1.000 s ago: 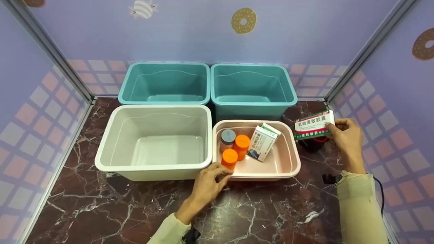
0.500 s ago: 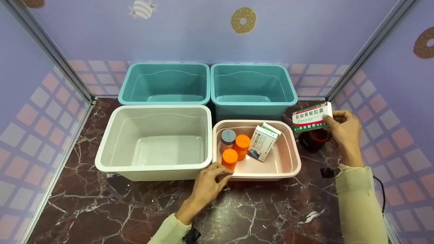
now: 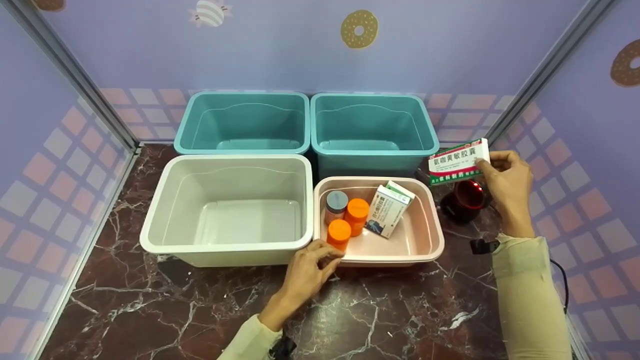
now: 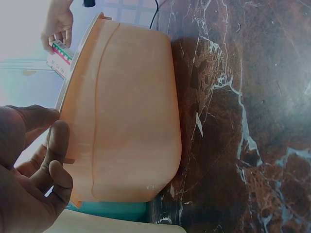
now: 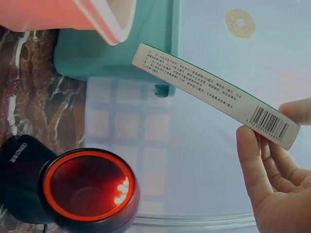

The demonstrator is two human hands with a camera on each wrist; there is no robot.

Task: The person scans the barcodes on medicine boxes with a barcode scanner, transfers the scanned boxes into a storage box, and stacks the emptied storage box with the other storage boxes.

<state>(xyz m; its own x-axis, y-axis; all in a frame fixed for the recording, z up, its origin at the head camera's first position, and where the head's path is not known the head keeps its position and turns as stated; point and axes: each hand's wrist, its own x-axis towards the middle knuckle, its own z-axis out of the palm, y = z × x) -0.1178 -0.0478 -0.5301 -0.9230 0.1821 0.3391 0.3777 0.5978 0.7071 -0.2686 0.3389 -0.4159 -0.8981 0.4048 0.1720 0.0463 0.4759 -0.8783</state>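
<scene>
My right hand [image 3: 512,187] pinches a white, green and red medicine box [image 3: 456,164] by its right end, between thumb and fingers. The box is raised above a dark barcode scanner [image 3: 460,206]. In the right wrist view the box's narrow side with a barcode [image 5: 268,122] shows, and the scanner's round face [image 5: 87,187] glows red. At the near left corner of the pink bin [image 3: 425,252], my left hand [image 3: 305,267] grips the rim. Inside that bin stand two orange-capped bottles [image 3: 357,216], a grey-capped bottle [image 3: 336,202] and medicine boxes [image 3: 386,212].
A large off-white bin [image 3: 225,249] stands left of the pink one. Behind them are two teal bins, the left [image 3: 242,151] and the right [image 3: 375,162]. Patterned panels enclose the marble-look table [image 3: 165,310] at the back and sides. A black cable [image 3: 564,285] runs beside the right sleeve.
My right hand has lifted the medicine box up and slightly left, uncovering more of the barcode scanner, whose face now glows red. The left hand has stayed at the pink bin's rim.
</scene>
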